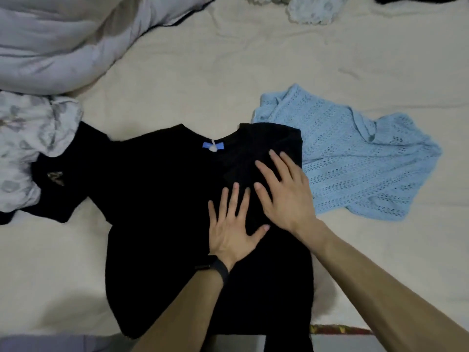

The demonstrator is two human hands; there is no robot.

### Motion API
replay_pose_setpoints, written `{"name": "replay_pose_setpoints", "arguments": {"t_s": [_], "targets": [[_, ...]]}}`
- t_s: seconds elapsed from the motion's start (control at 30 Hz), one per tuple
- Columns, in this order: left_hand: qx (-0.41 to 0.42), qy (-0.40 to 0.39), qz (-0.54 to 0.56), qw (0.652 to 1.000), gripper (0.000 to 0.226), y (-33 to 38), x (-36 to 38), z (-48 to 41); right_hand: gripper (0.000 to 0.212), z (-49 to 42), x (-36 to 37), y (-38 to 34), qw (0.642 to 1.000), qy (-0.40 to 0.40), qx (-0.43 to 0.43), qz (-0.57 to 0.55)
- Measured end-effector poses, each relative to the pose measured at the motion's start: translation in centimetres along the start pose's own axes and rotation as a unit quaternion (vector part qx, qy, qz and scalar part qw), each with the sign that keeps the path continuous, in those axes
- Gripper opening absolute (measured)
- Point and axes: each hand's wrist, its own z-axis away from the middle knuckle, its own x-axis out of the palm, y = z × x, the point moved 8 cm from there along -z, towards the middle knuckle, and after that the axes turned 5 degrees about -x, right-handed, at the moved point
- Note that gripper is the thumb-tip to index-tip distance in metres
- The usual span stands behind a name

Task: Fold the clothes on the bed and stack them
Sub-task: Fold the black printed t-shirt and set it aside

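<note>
Pressing flat, the left hand [232,228] and right hand [284,191] lie side by side with fingers spread, grasping nothing, on the black top [162,199] beneath them, apparently holding its folded-in right sleeve; a blue knit [355,158] lies just right.

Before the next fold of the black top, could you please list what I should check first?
1. Black top pressed flat: ok, left hand and right hand lie on it with straight fingers.
2. Folded-in sleeve lying on the body: ok, under the right hand.
3. Spread sleeve folded in: not ok, it points toward the floral garment.
4. Spread sleeve free of the floral garment: cannot tell, they meet.
5. Blue knit top clear of the black top: not ok, their edges meet.
6. Hem flat: cannot tell, it runs out of view.
</note>
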Motion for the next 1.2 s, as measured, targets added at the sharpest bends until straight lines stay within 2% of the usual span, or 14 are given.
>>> {"name": "replay_pose_setpoints", "arguments": {"t_s": [0.13,0.23,0.4,0.5,0.6,0.7,0.73,0.8,0.87,0.97,1.03,1.07,1.1,1.2], "targets": [[0.023,0.0,-0.003,1.0,0.097,-0.8,0.6,-0.3,0.062,-3.2,4.1,3.1,0.981,-0.1,-0.048,0.156],[0.067,-0.025,0.0,0.997,0.087,-1.8,1.1,0.3,0.064,-3.5,4.7,4.5,0.977,-0.092,-0.019,0.192],[0.111,-0.039,0.023,0.993,0.068,-6.3,1.0,3.1,0.065,-1.1,4.2,1.4,0.985,-0.038,0.066,0.153],[0.052,0.003,0.061,0.997,0.065,-12.6,-0.3,5.3,0.067,0.1,5.0,-2.7,0.991,-0.06,0.055,0.103],[-0.073,0.134,0.122,0.981,0.063,-21.1,-4.0,7.6,0.07,-0.7,6.7,-9.5,0.994,-0.09,0.01,0.063],[-0.215,0.239,0.261,0.91,0.062,-28.9,-7.3,8.4,0.069,-4.3,7.9,-16.6,0.995,-0.098,-0.03,0.016],[-0.268,0.237,0.354,0.864,0.062,-31.3,-7.5,8.0,0.069,-5.9,8.3,-18.8,0.994,-0.101,-0.042,0.002],[-0.348,0.179,0.549,0.739,0.058,-34.4,-6.5,6.3,0.074,-9.5,9.2,-23.0,0.992,-0.111,-0.061,-0.019],[-0.349,0.097,0.643,0.675,0.046,-35.5,-6.0,3.7,0.082,-13.0,9.9,-26.5,0.988,-0.129,-0.075,-0.034],[-0.277,-0.02,0.754,0.596,0.036,-34.7,-5.6,0.8,0.099,-17.3,11.6,-29.7,0.976,-0.212,-0.036,-0.042],[-0.249,-0.076,0.804,0.535,0.035,-34.0,-5.7,0.3,0.098,-19.2,12.2,-31.0,0.962,-0.27,-0.019,0.043],[-0.239,-0.094,0.817,0.516,0.029,-34.1,-5.9,0.3,0.094,-19.8,12.3,-31.3,0.951,-0.291,-0.016,0.1],[-0.235,-0.108,0.813,0.521,0.023,-34.5,-5.9,0.3,0.088,-20.4,12.2,-31.6,0.941,-0.308,-0.011,0.136],[-0.199,-0.139,0.788,0.566,0.02,-35.3,-6.0,1.0,0.056,-21.2,11.3,-31.9,0.934,-0.344,0.015,0.093]]}}
